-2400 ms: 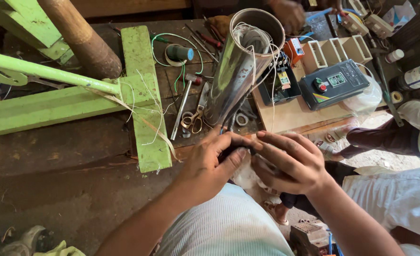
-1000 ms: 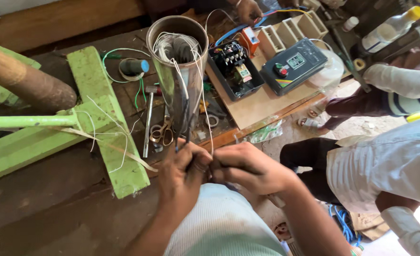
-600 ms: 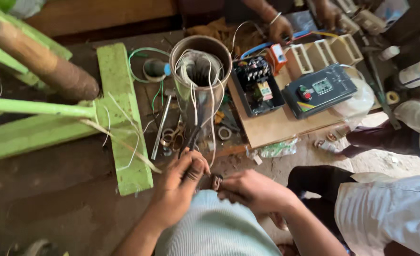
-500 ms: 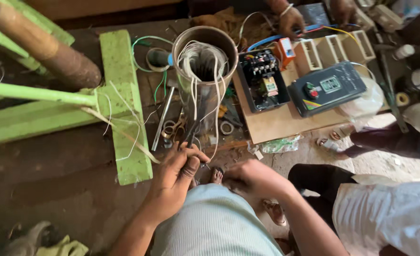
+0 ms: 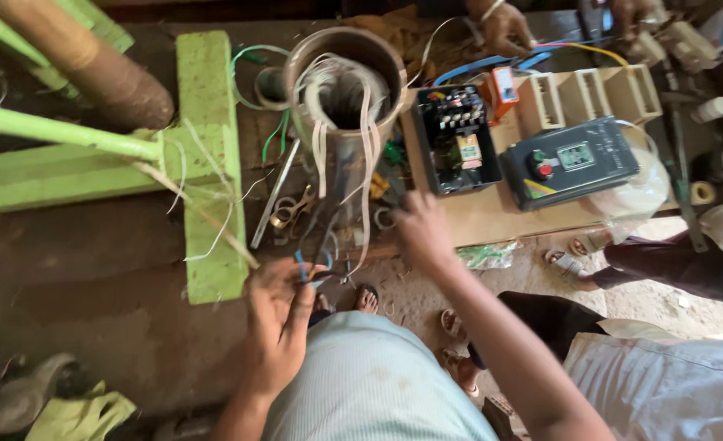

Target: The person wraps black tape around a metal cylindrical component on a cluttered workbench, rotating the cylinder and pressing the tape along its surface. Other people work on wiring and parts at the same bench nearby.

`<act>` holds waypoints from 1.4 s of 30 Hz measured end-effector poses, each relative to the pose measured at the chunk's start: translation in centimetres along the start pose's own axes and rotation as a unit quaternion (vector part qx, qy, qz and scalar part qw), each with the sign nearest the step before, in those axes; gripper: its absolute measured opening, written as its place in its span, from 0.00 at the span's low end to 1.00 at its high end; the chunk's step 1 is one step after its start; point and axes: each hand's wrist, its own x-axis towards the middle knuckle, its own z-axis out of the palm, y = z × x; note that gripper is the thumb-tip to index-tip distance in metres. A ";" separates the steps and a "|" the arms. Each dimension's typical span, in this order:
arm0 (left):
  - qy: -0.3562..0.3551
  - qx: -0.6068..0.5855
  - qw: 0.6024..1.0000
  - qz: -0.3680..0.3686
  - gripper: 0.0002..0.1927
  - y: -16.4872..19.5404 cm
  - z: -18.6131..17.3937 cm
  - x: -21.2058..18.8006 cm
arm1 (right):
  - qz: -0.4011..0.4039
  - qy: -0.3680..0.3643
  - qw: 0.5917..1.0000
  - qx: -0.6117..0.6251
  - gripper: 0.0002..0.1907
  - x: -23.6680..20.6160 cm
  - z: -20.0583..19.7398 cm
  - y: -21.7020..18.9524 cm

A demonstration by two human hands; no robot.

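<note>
From the head camera I look straight down on a dark, worn wooden workbench (image 5: 75,286). My left hand (image 5: 278,327) sits low at the bench's near edge, its fingers pinched together on a thin blue wire (image 5: 302,271) that loops just above the fingertips. My right hand (image 5: 421,230) reaches forward to the edge of a pale plywood board (image 5: 492,219); I see only its back, so I cannot tell whether the fingers are closed on anything. Between and beyond the hands stands a tall grey metal cylinder (image 5: 347,90) with white wire strands spilling over its rim and trailing down toward the blue wire. Just left of the cylinder lie a slim metal rod (image 5: 275,194) and a pair of brass-handled scissors (image 5: 289,211). A light green painted wooden frame (image 5: 206,155) fills the left part of the bench. On the plywood board sit an open black switch box (image 5: 458,140) and a dark control box with a red button (image 5: 569,162), side by side. At the top edge another person's hand (image 5: 504,26) rests near coloured cables.
</note>
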 end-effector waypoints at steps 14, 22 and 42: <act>-0.034 0.268 0.963 -0.002 0.21 5.0 2.4 0.0 | -0.083 -0.015 0.862 0.500 0.09 -8.9 -13.0 -6.6; -0.043 0.271 0.962 -0.016 0.15 5.1 2.8 0.1 | -0.039 -0.029 0.880 0.473 0.09 -10.6 -16.1 -9.3; -0.143 0.260 0.952 0.080 0.10 7.2 1.0 1.8 | -0.063 -0.057 0.862 0.500 0.08 -11.6 -15.7 -9.7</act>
